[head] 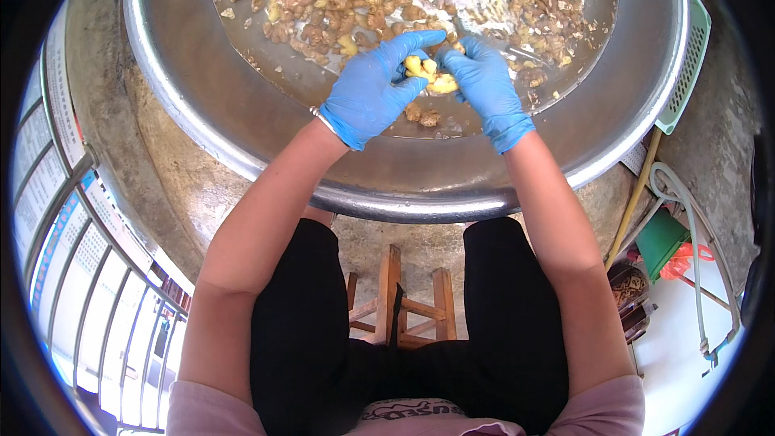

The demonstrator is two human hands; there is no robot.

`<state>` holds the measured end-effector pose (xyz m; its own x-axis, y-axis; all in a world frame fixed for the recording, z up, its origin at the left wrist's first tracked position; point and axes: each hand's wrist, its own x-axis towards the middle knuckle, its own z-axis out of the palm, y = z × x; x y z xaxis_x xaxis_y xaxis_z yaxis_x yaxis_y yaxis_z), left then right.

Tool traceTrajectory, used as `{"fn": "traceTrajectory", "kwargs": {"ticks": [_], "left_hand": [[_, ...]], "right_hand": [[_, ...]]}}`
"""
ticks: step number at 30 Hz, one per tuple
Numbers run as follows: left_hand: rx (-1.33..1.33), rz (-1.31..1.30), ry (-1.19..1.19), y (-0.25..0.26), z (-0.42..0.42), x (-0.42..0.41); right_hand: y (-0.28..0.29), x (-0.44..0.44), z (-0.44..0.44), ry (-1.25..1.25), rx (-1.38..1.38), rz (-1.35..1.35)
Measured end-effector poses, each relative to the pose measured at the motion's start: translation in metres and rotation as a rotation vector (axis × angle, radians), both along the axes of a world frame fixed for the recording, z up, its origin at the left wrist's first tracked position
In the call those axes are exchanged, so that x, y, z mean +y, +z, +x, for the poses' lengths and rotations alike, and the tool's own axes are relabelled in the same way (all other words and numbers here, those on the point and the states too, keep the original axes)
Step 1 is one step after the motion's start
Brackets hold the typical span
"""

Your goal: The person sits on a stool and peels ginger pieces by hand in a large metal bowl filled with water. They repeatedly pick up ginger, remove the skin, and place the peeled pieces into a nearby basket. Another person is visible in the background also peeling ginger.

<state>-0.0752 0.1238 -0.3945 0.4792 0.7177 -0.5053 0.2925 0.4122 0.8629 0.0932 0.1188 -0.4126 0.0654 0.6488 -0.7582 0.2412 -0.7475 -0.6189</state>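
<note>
Both my hands wear blue gloves and meet over a wide metal basin (405, 194) of water. My left hand (372, 88) grips a piece of ginger root (427, 72), pale yellow where its skin is off. At the other end of that piece is my right hand (484, 82), its fingers curled; a thin metal tool, perhaps a knife or peeler, juts out to its right, and its grip is partly hidden. Many brown ginger roots (339, 0) lie in the water beyond, among scraps of peel. A small brown piece (428, 118) sits just below my hands.
A wooden stool (387, 297) shows between my knees. To the right are a green plastic basket (687, 66), a yellowish pole (636, 194), a pale hose (690, 218) and a green bucket (660, 242). A metal railing (66, 194) runs along the left on the concrete floor's edge.
</note>
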Motion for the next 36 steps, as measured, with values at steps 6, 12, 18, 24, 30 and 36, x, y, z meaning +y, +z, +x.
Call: {"fn": "traceTrajectory", "kwargs": {"ticks": [6, 12, 18, 24, 30, 36], "left_hand": [[-0.076, 0.016, 0.129, -0.005, -0.005, 0.001], [0.439, 0.169, -0.086, -0.045, -0.032, -0.001], [0.051, -0.091, 0.095, -0.021, -0.024, 0.004], [0.092, -0.030, 0.014, -0.011, -0.017, 0.007], [-0.030, -0.041, 0.069, -0.014, -0.021, 0.006], [-0.082, -0.157, 0.168, -0.015, -0.028, 0.009]], "right_hand": [[-0.028, 0.001, 0.031, 0.161, -0.147, 0.180], [-0.013, -0.007, 0.012, 0.805, -0.305, 0.183], [0.001, 0.002, 0.002, 0.710, -0.195, 0.428], [0.005, 0.002, -0.011, 0.850, -0.299, 0.470], [0.008, -0.001, -0.004, 0.595, -0.104, 0.445], [-0.026, -0.006, 0.022, 0.812, -0.433, 0.326]]}}
